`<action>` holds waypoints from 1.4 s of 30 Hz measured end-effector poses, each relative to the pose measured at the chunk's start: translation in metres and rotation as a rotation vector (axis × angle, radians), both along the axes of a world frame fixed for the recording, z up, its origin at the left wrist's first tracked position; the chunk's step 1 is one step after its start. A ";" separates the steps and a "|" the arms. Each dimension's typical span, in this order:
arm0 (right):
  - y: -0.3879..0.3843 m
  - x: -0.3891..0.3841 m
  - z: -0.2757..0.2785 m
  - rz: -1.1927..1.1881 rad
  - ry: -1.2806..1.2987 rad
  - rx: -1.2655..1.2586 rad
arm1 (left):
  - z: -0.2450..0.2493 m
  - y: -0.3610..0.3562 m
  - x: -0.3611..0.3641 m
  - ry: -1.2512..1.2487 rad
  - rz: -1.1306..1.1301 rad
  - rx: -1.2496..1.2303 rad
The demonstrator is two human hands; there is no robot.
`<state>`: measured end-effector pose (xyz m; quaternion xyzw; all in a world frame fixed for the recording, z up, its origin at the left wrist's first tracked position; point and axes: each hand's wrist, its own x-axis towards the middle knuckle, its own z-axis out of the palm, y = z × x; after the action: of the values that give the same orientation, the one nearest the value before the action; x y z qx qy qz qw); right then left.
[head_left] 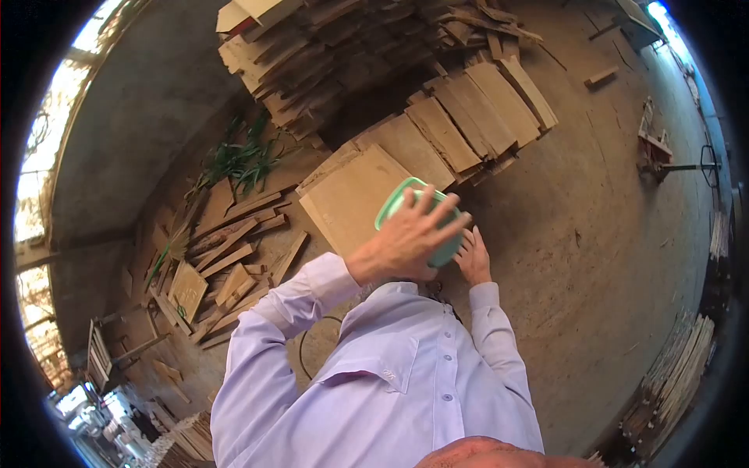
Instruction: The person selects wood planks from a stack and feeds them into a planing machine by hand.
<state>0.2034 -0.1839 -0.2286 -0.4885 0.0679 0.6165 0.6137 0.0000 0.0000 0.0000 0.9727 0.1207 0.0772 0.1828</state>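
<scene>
Head view: green container (pixel 446 251) under spread left hand (pixel 415 232), beside right hand (pixel 474 259); cannot tell latter's grip.

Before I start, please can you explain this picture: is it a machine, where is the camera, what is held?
There is no machine: these are a person's bare hands, seen from a camera worn on the person's head. The left hand spreads its fingers over a green container; the right hand is beside it. Which hand bears it, I cannot tell. Beyond them is a row of flat wooden boards; on the floor to the left are wood scraps and green leaves.
</scene>
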 end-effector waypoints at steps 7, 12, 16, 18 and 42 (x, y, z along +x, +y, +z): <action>-0.222 -0.023 -0.077 -0.070 -0.271 -0.625 | -0.094 0.059 -0.026 0.204 0.080 0.049; -0.391 -0.106 -0.095 -0.178 -0.182 -0.961 | -0.124 0.091 -0.045 0.204 0.130 -0.047; -0.440 -0.180 -0.104 -0.391 -0.098 -0.902 | -0.113 0.098 -0.033 0.232 0.146 -0.044; -0.450 -0.204 -0.132 -0.399 -0.085 -0.789 | -0.114 0.092 -0.031 0.240 0.108 -0.013; -0.606 -0.587 -0.095 -1.352 -0.101 -0.840 | -0.266 -0.350 -0.014 1.151 -0.898 -0.237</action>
<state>-0.3839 -0.7898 -0.3235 -0.5592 0.5485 0.0107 0.6216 -0.0138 -0.3498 -0.2664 0.7889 -0.2045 -0.5408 0.2083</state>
